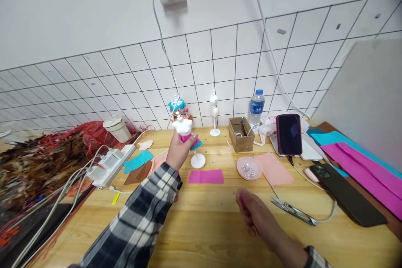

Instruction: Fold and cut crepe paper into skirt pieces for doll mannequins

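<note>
My left hand (180, 150) is wrapped round a small white doll mannequin (182, 125), dressed in pink and blue fabric, on a stand with a round white base. The mannequin leans slightly to the left. Above the near part of the table, my right hand (253, 211) is closed; a bit of pink shows at its fingers, but I cannot tell what it is. A magenta fabric strip (206, 176) lies between the hands. Beyond my right hand stands a pink dish (241, 171) of shiny beads, and thread snips (295, 211) lie to its right.
At the back are a bare mannequin (214, 113), a cardboard box (245, 142) and a water bottle (256, 109). A phone (289, 134) stands upright; another phone (348, 194) lies at right beside magenta and blue fabric. A power strip (113, 165) and cables occupy the left.
</note>
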Motion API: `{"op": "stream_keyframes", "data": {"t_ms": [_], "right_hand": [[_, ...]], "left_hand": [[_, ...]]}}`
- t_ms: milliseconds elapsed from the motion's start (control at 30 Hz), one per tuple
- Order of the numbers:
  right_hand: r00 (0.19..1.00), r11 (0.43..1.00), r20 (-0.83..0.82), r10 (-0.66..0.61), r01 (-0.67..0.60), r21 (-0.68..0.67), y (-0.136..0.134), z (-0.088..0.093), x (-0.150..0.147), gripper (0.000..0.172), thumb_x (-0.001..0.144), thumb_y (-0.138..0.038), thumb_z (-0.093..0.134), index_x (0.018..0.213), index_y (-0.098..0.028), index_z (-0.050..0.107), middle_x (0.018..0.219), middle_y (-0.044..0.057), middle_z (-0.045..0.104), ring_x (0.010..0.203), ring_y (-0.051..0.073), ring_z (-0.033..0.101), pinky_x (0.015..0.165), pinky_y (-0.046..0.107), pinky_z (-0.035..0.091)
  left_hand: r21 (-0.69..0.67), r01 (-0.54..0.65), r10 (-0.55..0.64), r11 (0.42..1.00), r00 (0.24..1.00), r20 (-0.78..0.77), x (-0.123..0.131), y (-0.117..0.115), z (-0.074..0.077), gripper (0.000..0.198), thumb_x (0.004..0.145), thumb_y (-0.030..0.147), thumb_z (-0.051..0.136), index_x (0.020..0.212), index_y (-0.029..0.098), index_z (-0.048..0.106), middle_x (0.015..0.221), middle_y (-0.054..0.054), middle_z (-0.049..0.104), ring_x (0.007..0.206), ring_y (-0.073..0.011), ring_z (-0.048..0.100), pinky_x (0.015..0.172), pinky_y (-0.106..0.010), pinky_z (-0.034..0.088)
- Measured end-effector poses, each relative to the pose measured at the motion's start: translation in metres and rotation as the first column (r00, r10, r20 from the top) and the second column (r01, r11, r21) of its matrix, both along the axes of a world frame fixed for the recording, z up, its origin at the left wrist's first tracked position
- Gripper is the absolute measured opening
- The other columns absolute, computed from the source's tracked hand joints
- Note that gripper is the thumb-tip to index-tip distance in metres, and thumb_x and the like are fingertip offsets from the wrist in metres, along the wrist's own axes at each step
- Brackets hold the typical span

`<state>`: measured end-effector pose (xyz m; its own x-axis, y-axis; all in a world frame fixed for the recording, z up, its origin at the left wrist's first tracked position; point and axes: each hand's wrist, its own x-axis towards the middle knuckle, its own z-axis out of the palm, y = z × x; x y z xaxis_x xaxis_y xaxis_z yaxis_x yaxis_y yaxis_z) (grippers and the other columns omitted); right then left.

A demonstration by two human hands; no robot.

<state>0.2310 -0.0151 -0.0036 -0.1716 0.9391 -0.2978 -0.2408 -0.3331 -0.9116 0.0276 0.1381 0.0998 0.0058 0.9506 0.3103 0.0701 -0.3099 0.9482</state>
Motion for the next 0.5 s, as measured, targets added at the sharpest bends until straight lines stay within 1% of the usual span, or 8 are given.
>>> {"op": "stream_keyframes", "data": {"t_ms": [33,100,167,233,300,367,433,500], "right_hand": [[0.998,0.999,0.056,0.042,-0.042,0.002,-0.006,-0.007,-0.004,0.051,0.081,-0.07,0.039,0.067,-0.021,0.042,0.05,-0.01,0.027,0.035,0.005,0.023,0.029,0.016,0.026],[0.987,0.995,0.138,0.081,-0.087,0.039,-0.013,-0.018,-0.011,0.054,0.083,-0.071,0.036,0.075,-0.02,0.049,0.05,-0.01,0.028,0.035,0.005,0.027,0.031,0.016,0.03],[0.984,0.992,0.152,0.09,-0.102,0.073,-0.014,-0.022,-0.015,0.052,0.084,-0.068,0.037,0.097,-0.021,0.054,0.054,-0.009,0.037,0.041,0.008,0.039,0.038,0.019,0.04],[0.984,0.989,0.138,0.112,-0.123,0.077,-0.012,-0.023,-0.016,0.055,0.085,-0.065,0.041,0.12,-0.023,0.047,0.062,-0.006,0.048,0.049,0.01,0.049,0.045,0.022,0.045],[0.981,0.988,0.148,0.126,-0.137,0.066,-0.009,-0.023,-0.014,0.059,0.085,-0.063,0.041,0.128,-0.023,0.042,0.061,-0.007,0.047,0.047,0.01,0.047,0.045,0.022,0.043],[0.975,0.987,0.184,0.128,-0.144,0.077,-0.007,-0.024,-0.013,0.054,0.086,-0.063,0.039,0.116,-0.021,0.051,0.056,-0.009,0.038,0.041,0.009,0.038,0.04,0.021,0.036],[0.964,0.98,0.245,0.107,-0.144,0.14,-0.007,-0.027,-0.013,0.048,0.087,-0.063,0.038,0.087,-0.018,0.056,0.056,-0.008,0.033,0.043,0.009,0.034,0.041,0.021,0.03],[0.943,0.964,0.326,0.072,-0.149,0.22,-0.012,-0.03,-0.016,0.051,0.089,-0.061,0.036,0.063,-0.019,0.045,0.057,-0.005,0.032,0.049,0.009,0.033,0.045,0.023,0.026]], "left_hand": [[0.046,-0.012,0.014,0.999,0.999,-0.03,0.005,0.014,-0.005,0.035,0.073,0.039,0.069,0.094,0.018,0.051,0.08,0.001,0.057,0.068,-0.0131,0.059,0.061,-0.026,0.051],[0.061,0.002,0.001,0.998,0.999,-0.048,0.015,0.037,-0.016,0.035,0.073,0.039,0.068,0.095,0.018,0.051,0.081,0.001,0.057,0.068,-0.0134,0.059,0.063,-0.027,0.052],[0.066,0.022,-0.018,0.998,0.997,-0.072,0.024,0.051,-0.026,0.035,0.072,0.038,0.069,0.095,0.018,0.051,0.081,0.0,0.057,0.069,-0.0137,0.059,0.064,-0.028,0.052],[0.068,0.045,-0.038,0.997,0.994,-0.103,0.028,0.059,-0.033,0.036,0.071,0.038,0.07,0.095,0.018,0.051,0.079,0.0,0.058,0.068,-0.0137,0.059,0.063,-0.028,0.052],[0.074,0.06,-0.05,0.995,0.989,-0.136,0.028,0.062,-0.034,0.039,0.07,0.038,0.072,0.097,0.018,0.052,0.082,-0.001,0.059,0.069,-0.0143,0.06,0.064,-0.029,0.052],[0.088,0.061,-0.046,0.994,0.986,-0.161,0.025,0.065,-0.032,0.046,0.066,0.036,0.075,0.101,0.018,0.052,0.089,-0.003,0.062,0.077,-0.0161,0.061,0.07,-0.031,0.052],[0.105,0.048,-0.029,0.993,0.985,-0.172,0.02,0.066,-0.028,0.054,0.063,0.034,0.078,0.107,0.018,0.051,0.097,-0.005,0.063,0.087,-0.0181,0.061,0.078,-0.033,0.052],[0.122,0.03,-0.008,0.992,0.985,-0.172,0.016,0.068,-0.023,0.061,0.063,0.033,0.078,0.114,0.019,0.048,0.105,-0.007,0.062,0.096,-0.0194,0.061,0.082,-0.034,0.051]]}}
